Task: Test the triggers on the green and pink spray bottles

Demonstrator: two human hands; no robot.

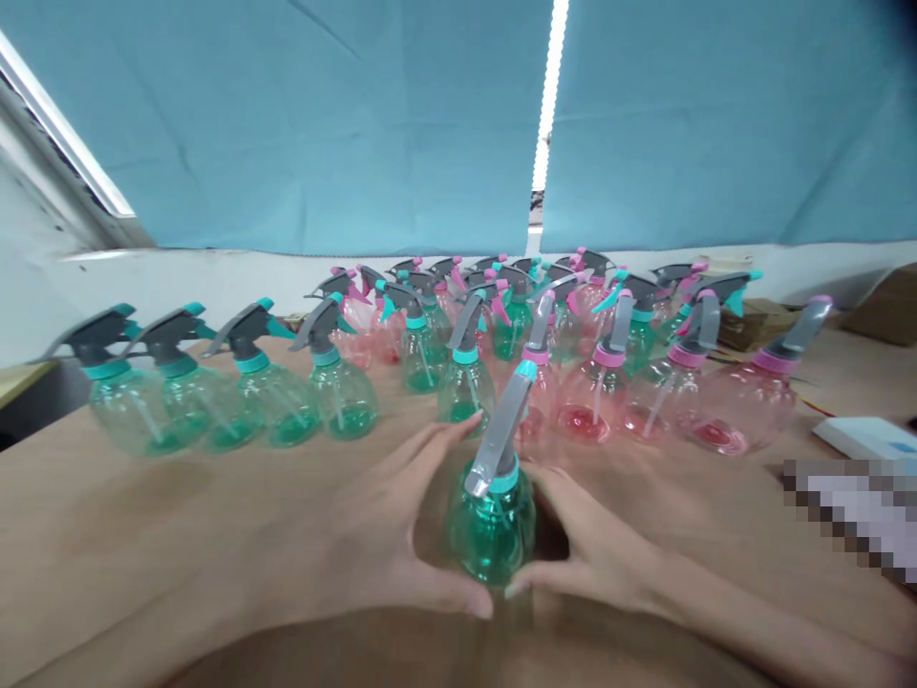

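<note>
Close in front of me stands a green clear spray bottle (494, 530) with a grey trigger head and a turquoise collar, upright. My left hand (391, 535) curves round its left side, thumb at the near side and fingers reaching past it, with a gap at the palm. On the other side my right hand (584, 535) cups it, its thumb at the lower front and its fingers partly hidden behind the bottle. Just beyond is another green spray bottle (464, 387), near my left fingertips. A row of pink spray bottles (584, 406) extends to the right of it.
Several green spray bottles (279, 406) line the left of the wooden table (143, 535). Many more pink and green ones crowd behind. Cardboard boxes (759, 325) and a white box (870, 438) lie at the right. A blue curtain (322, 124) hangs at the back.
</note>
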